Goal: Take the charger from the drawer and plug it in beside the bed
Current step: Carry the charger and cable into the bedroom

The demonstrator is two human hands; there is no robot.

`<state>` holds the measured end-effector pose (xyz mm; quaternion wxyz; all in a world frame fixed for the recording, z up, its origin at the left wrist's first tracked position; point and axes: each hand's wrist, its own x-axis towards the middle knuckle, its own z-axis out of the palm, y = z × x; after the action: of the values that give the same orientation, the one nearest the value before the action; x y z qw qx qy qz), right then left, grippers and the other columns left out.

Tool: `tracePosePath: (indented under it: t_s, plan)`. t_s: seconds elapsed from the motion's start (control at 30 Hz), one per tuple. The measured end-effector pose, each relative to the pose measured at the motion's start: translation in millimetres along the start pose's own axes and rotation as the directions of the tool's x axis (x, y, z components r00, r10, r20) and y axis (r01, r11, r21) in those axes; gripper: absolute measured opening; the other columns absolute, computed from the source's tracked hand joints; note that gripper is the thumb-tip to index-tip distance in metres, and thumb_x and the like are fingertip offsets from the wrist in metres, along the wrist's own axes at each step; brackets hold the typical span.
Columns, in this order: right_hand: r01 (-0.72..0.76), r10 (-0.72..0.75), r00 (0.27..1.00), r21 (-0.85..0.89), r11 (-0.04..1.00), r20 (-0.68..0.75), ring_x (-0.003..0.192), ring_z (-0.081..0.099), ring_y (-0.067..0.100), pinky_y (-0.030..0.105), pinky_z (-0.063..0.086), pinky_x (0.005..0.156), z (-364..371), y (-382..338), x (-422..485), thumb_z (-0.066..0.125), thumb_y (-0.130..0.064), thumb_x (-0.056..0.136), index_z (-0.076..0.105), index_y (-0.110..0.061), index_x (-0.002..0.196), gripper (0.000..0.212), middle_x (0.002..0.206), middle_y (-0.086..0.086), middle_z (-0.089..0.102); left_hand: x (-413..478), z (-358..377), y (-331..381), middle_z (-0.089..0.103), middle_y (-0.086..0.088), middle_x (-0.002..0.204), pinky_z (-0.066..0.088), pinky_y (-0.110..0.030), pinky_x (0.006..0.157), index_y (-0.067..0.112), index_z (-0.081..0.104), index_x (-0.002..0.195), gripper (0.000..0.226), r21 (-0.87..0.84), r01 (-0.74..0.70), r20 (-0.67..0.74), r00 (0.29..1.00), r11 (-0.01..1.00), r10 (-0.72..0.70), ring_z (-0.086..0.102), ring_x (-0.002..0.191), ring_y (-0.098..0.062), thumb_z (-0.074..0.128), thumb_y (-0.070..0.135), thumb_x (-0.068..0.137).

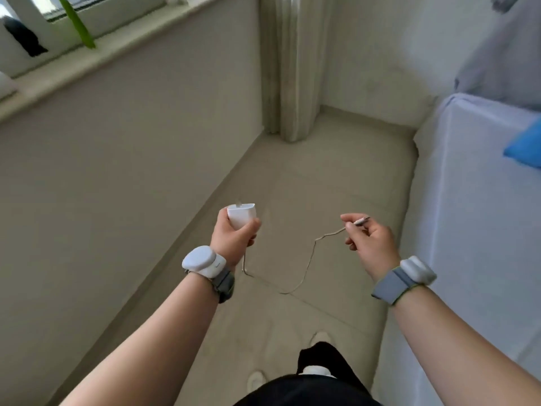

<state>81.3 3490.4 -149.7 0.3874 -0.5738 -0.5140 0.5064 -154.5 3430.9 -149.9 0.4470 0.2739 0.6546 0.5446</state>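
Note:
My left hand [234, 238] is closed around a white charger block [241, 214], its prongs pointing up and away from me. A thin pale cable [307, 266] hangs from under that hand, loops down toward the floor and rises to my right hand [370, 243]. The right hand pinches the cable's connector end [362, 220] between thumb and fingers. Both hands are held out over the narrow floor strip between the wall and the bed [474, 230]. No wall socket shows in this view.
A beige wall with a window sill [96, 58] runs along the left. A pale curtain [292, 68] hangs in the far corner. The bed on the right has a white sheet and a blue cushion [525, 148]. My feet [319, 338] stand on the tiled floor.

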Motion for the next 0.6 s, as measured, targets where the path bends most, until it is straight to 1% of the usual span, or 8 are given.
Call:
tracePosePath:
  t_s: [0.07,0.13,0.27,0.4,0.6]
  plan:
    - [-0.002,0.003,0.999,0.026,1.000,-0.036,0.050,0.054,-0.003,0.011,0.045,0.052,-16,1,34,0.049,-0.007,0.092,0.063,-0.027,0.085,0.026,0.080,-0.004,0.062,33,29,2,0.054,-0.002,0.082,0.046,-0.031,0.060,0.018,0.044,0.111,0.049,0.020,0.023,0.038,0.999,1.000,-0.024,0.051,0.061,-0.016,0.066,0.024,0.067]
    - [0.003,-0.001,0.999,0.063,0.998,-0.037,0.051,0.056,-0.002,0.012,0.047,0.053,-24,-2,61,0.047,-0.006,0.093,0.063,-0.025,0.086,0.026,0.084,-0.004,0.064,56,48,8,0.054,-0.003,0.083,0.046,-0.030,0.060,0.016,0.044,0.112,0.050,0.037,0.023,0.059,0.998,0.999,-0.025,0.051,0.061,-0.016,0.065,0.024,0.067]
    - [0.020,-0.016,0.999,0.082,0.996,-0.047,0.050,0.055,-0.001,0.017,0.047,0.056,-45,-17,142,0.045,-0.005,0.093,0.062,-0.025,0.087,0.027,0.082,-0.002,0.063,118,108,32,0.054,-0.004,0.084,0.046,-0.029,0.060,0.016,0.044,0.114,0.051,0.055,-0.007,0.107,0.994,0.998,0.001,0.051,0.063,-0.016,0.065,0.024,0.069]
    - [0.051,-0.045,0.996,0.073,0.996,-0.079,0.053,0.054,0.002,0.016,0.048,0.057,-75,-39,213,0.045,-0.007,0.094,0.063,-0.026,0.089,0.026,0.080,-0.003,0.063,174,170,61,0.055,-0.003,0.085,0.047,-0.029,0.062,0.015,0.044,0.117,0.053,0.059,-0.021,0.140,0.990,0.998,0.012,0.052,0.064,-0.016,0.065,0.025,0.070]
    - [0.024,-0.003,0.982,0.110,0.994,-0.188,0.050,0.055,-0.001,0.013,0.051,0.056,-104,-47,303,0.044,-0.004,0.094,0.061,-0.009,0.104,0.020,0.079,0.003,0.061,241,226,75,0.055,-0.003,0.085,0.047,-0.029,0.063,0.015,0.045,0.116,0.053,0.080,0.000,0.167,0.986,0.997,-0.014,0.052,0.065,-0.016,0.065,0.025,0.069]
